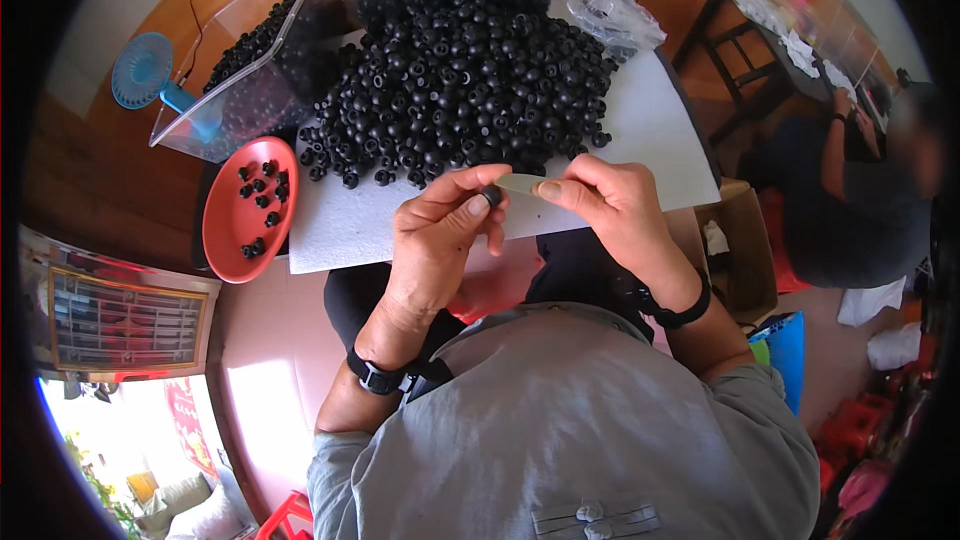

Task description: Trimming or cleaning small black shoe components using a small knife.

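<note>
Between the thumb and fingers of my left hand [430, 240] is a small black round plastic part [491, 196]. My right hand [617, 208] is closed on a small knife; its pale, flat blade [518, 183] points left and meets or nearly meets the part, and the fingers hide the handle. Both hands are over the near edge of a white foam board [335, 230]. Just beyond them, a large heap of similar black parts [460, 90] covers much of the board. Several more lie spread in a red oval dish [222, 215] at the left.
Clear plastic bins [180, 135] of black parts stand behind the heap, beside a blue fan [143, 70]. A crumpled clear bag [610, 5] lies at the back right. An open cardboard box [755, 250] is right of the board. Another person [850, 190] sits farther right at a dark table.
</note>
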### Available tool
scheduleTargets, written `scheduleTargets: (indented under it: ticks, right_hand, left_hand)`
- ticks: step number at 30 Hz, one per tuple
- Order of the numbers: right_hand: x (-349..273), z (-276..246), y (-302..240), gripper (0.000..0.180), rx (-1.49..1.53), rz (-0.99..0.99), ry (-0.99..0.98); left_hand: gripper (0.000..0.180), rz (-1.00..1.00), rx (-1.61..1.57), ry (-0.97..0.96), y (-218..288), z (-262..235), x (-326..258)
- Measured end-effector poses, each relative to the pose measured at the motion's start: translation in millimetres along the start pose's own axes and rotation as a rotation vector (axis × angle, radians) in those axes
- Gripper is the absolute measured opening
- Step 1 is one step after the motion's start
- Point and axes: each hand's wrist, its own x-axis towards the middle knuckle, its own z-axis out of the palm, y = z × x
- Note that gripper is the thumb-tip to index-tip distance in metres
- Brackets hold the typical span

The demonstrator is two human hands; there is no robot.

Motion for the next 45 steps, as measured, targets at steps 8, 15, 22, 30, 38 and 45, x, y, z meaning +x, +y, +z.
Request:
scheduleTargets:
  ticks: [8,15,22,30,38,45]
  right_hand:
    - [-2,3,-4,0.03,-0.053,-0.012,0.013]
    - [-3,6,-5,0.029,-0.066,-0.063,0.04]
    - [-6,13,0,0.034,-0.168,-0.255,0.102]
    - [-14,-3,12,0.029,0.356,0.068,0.1]
    - [-14,-3,11,0.032,0.359,0.005,0.088]
    - [-16,-1,11,0.031,0.325,-0.032,0.114]
  left_hand:
    - [0.029,0.012,-0.006,0.021,-5,-1,1]
    - [0.027,0.003,-0.037,0.029,-7,-2,0]
    - [0.024,0.013,-0.037,0.03,-6,1,-1]
    - [0.025,0.458,0.489,0.381,40,-28,-15]
    - [0.02,0.661,1.673,0.735,96,-126,-37]
    - [0.017,0.706,1.67,0.399,45,-38,-6]
